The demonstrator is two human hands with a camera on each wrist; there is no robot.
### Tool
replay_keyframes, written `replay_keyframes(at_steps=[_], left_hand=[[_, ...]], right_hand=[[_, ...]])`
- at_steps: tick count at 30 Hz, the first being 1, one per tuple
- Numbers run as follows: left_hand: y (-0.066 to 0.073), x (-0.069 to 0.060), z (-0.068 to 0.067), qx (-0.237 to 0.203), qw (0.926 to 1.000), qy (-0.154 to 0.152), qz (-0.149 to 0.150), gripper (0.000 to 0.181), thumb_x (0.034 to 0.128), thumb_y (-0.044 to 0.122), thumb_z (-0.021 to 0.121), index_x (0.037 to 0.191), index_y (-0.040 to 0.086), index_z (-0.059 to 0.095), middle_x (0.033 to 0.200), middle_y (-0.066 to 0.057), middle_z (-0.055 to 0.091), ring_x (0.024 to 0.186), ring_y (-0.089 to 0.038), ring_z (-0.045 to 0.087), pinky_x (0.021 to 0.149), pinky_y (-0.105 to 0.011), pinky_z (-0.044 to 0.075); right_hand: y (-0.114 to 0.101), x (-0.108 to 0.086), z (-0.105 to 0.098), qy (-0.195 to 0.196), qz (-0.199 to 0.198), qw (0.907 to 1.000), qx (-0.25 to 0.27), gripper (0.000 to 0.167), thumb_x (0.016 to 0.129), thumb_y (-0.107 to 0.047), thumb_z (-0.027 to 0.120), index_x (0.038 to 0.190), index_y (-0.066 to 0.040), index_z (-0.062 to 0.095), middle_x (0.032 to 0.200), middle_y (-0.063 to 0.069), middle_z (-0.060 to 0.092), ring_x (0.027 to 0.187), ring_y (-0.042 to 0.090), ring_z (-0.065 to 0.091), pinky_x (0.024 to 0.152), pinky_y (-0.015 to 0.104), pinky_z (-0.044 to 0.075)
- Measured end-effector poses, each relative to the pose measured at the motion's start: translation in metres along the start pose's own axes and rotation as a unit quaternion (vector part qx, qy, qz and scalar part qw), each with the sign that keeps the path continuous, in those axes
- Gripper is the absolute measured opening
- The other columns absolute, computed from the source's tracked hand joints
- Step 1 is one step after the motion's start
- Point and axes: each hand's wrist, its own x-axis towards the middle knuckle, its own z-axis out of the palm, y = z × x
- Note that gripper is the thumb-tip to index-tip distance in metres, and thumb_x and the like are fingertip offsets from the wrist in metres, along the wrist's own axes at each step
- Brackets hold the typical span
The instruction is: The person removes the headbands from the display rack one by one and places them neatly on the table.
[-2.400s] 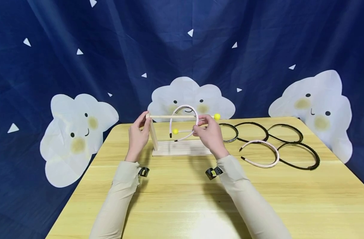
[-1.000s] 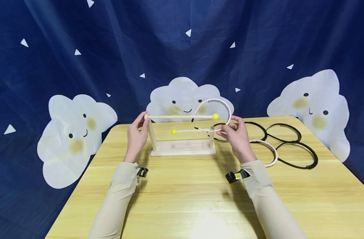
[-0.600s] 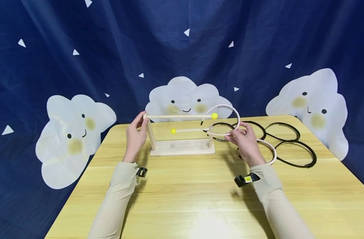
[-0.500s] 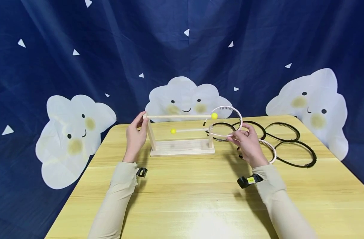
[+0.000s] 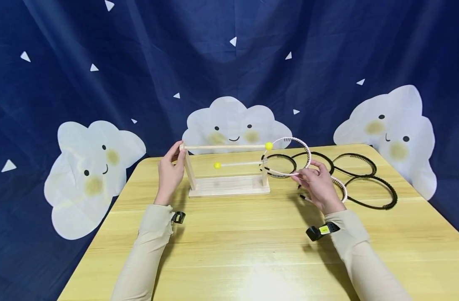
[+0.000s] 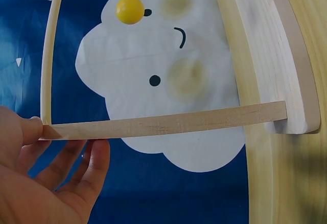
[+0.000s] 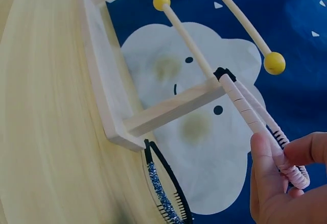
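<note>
My left hand point(image 5: 170, 173) pinches the top of the taller post of a pale wooden rack point(image 5: 229, 187); in the left wrist view thumb and fingers press either side of that post point(image 6: 168, 124). Two rods reach out from the rack's posts, each tipped with a yellow ball point(image 5: 269, 146). My right hand point(image 5: 317, 184) pinches a light pink toothed headband point(image 7: 245, 106) by its side. The headband is held up off the table, just right of the rack, its tips pointing left near the shorter post. No headband hangs on either rod.
Several black headbands point(image 5: 393, 196) lie on the right of the wooden table point(image 5: 229, 242). A second pink headband point(image 5: 344, 190) lies partly behind my right hand. A headband with blue glitter point(image 7: 161, 191) rests by the rack's right end. A dark blue cloth point(image 5: 229, 50) hangs behind.
My right hand has drawn the pink headband rightward off the upper rod, past its yellow ball, then lowered it slightly. My left hand has stayed on the post.
</note>
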Motion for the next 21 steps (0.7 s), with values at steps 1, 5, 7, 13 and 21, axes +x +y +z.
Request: replay_keyframes(at_steps=[1, 5, 7, 13, 21], left_hand=[[0.000, 0.000, 0.000, 0.001, 1.0000, 0.000, -0.001, 0.038, 0.1054, 0.022, 0.059, 0.142, 0.013, 0.062, 0.123, -0.017, 0.071, 0.108, -0.032, 0.067, 0.088, -0.039, 0.052], [0.000, 0.000, 0.000, 0.001, 1.0000, 0.002, -0.001, 0.037, 0.1051, 0.022, 0.060, 0.141, 0.013, 0.063, 0.122, -0.018, 0.071, 0.108, -0.034, 0.068, 0.089, -0.041, 0.053], [0.000, 0.001, 0.000, 0.001, 1.0000, 0.003, 0.000, 0.037, 0.1049, 0.021, 0.060, 0.141, 0.013, 0.063, 0.121, -0.019, 0.071, 0.108, -0.035, 0.068, 0.090, -0.044, 0.053], [0.001, 0.001, 0.000, 0.001, 1.0000, 0.003, 0.005, 0.038, 0.1054, 0.023, 0.059, 0.142, 0.012, 0.062, 0.122, -0.019, 0.071, 0.107, -0.034, 0.068, 0.088, -0.041, 0.053], [-0.001, 0.001, -0.001, 0.006, 1.0000, 0.000, 0.002, 0.039, 0.1057, 0.024, 0.059, 0.142, 0.012, 0.062, 0.122, -0.018, 0.071, 0.107, -0.032, 0.068, 0.086, -0.035, 0.052]], right_hand=[[0.000, 0.000, 0.000, 0.000, 0.001, 1.0000, 0.005, 0.041, 0.099, 0.009, 0.050, 0.128, -0.014, 0.033, 0.097, 0.005, 0.054, 0.087, 0.010, 0.068, 0.093, 0.024, 0.056], [-0.004, 0.001, -0.001, 0.005, 0.004, 0.9997, 0.024, 0.039, 0.099, 0.009, 0.049, 0.125, -0.017, 0.034, 0.097, 0.006, 0.057, 0.086, 0.011, 0.070, 0.091, 0.023, 0.056], [-0.005, 0.001, -0.002, 0.008, 0.007, 0.9995, 0.031, 0.039, 0.099, 0.009, 0.049, 0.125, -0.017, 0.034, 0.098, 0.006, 0.057, 0.085, 0.011, 0.070, 0.090, 0.023, 0.056], [-0.007, -0.001, -0.008, 0.012, 0.026, 0.9987, 0.041, 0.044, 0.099, 0.010, 0.048, 0.133, -0.011, 0.029, 0.103, 0.009, 0.055, 0.084, 0.010, 0.069, 0.093, 0.023, 0.055], [0.006, -0.008, -0.018, 0.014, 0.057, 0.9970, 0.051, 0.058, 0.101, 0.006, 0.046, 0.149, -0.002, 0.014, 0.115, 0.011, 0.049, 0.091, 0.007, 0.069, 0.098, 0.021, 0.051]])
